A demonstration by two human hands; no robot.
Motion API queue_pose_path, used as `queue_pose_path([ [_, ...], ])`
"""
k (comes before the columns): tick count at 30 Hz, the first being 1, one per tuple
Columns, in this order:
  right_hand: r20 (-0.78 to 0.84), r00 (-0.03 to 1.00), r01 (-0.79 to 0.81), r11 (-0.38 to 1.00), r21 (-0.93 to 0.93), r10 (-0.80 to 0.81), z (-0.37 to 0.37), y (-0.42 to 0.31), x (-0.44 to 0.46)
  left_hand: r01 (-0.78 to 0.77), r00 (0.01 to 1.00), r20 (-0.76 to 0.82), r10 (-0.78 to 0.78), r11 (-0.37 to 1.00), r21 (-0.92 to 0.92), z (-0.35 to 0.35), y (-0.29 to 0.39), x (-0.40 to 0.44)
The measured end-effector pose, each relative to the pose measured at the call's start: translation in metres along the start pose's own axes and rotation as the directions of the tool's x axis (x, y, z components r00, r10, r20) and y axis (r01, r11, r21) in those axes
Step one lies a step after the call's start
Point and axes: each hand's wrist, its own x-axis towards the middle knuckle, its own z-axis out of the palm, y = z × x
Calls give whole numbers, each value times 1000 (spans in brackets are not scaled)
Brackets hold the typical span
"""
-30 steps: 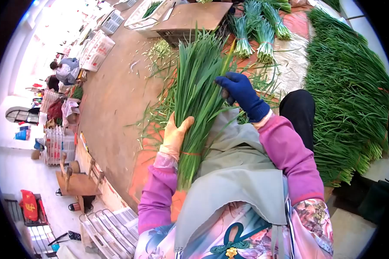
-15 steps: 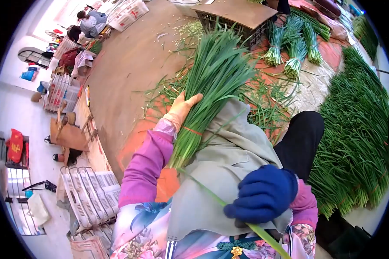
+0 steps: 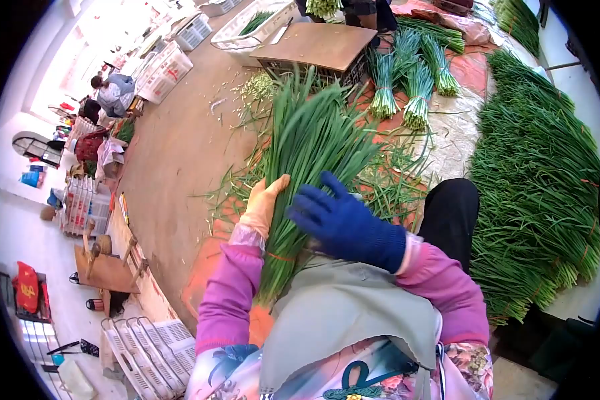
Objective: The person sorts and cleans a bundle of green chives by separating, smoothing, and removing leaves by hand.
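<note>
A big bunch of garlic chives [image 3: 313,137] stands tilted over my lap, leaf tips away from me. An orange band [image 3: 281,257] circles its lower stalks. My left hand [image 3: 263,207], in a pale orange glove, grips the bunch from its left side; part of the fingers is hidden behind the leaves. At the right side of the bunch is my right hand [image 3: 340,217] in a blue knitted glove, fingers spread and reaching over the leaves. Whether those blue fingertips touch the leaves, I cannot tell. A grey apron [image 3: 353,300] covers my lap.
A large heap of chives [image 3: 540,193] lies to my right. Several tied bunches [image 3: 417,93] rest ahead near a board-topped crate [image 3: 320,47]. Loose leaf scraps [image 3: 393,180] litter the orange sheet. White plastic crates [image 3: 153,353] stand at left. Another person [image 3: 113,97] sits far left.
My right hand has moved from low over my lap, where it held a single long leaf, up to the bunch, and its fingers have spread. That leaf no longer shows. The view has shifted.
</note>
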Motion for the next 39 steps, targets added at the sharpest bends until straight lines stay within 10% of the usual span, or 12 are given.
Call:
queue_pose_path([
  [27, -61, 998, 4, 1000, -22, -6, 55, -25, -7, -125, 986, -124, 115, 989, -77, -29, -24, -9],
  [31, -52, 999, -12, 1000, -20, 11, 57, -23, -8, -457, 885, 209, 415, 860, 228, -30, -23, -24],
  [39, -29, 999, -41, 999, -22, 41, 66, -30, -14, -76, 991, 114, 74, 997, 13, -51, -26, -27],
])
